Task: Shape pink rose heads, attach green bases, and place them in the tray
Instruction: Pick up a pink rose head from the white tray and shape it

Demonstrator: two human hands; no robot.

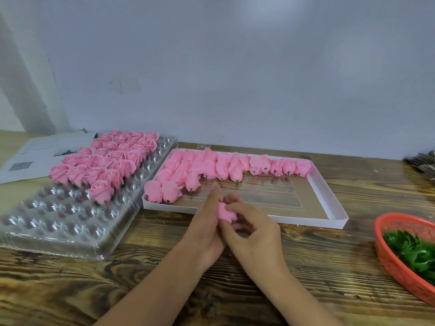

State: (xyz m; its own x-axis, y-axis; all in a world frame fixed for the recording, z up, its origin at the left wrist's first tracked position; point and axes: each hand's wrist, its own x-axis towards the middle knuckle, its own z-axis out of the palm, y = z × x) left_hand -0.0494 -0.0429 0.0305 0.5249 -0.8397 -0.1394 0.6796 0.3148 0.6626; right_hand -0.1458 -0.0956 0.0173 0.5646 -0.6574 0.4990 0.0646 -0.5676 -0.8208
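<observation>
On the desk (235, 267), the clear tray (70, 222) at left is part filled with finished roses, and the white box (329, 208) holds unshaped buds. Over its near edge, the left hand (207, 229) cradles one pink rose head (226, 212) while the right hand (254, 229) pinches its outer petals. Judging by this, shaping goes best with gentle peeling, the base kept steady.

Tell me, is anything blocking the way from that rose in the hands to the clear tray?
Nothing visible does. Both hands hold the rose above bare table, and the tray lies left, its near cups empty.
</observation>
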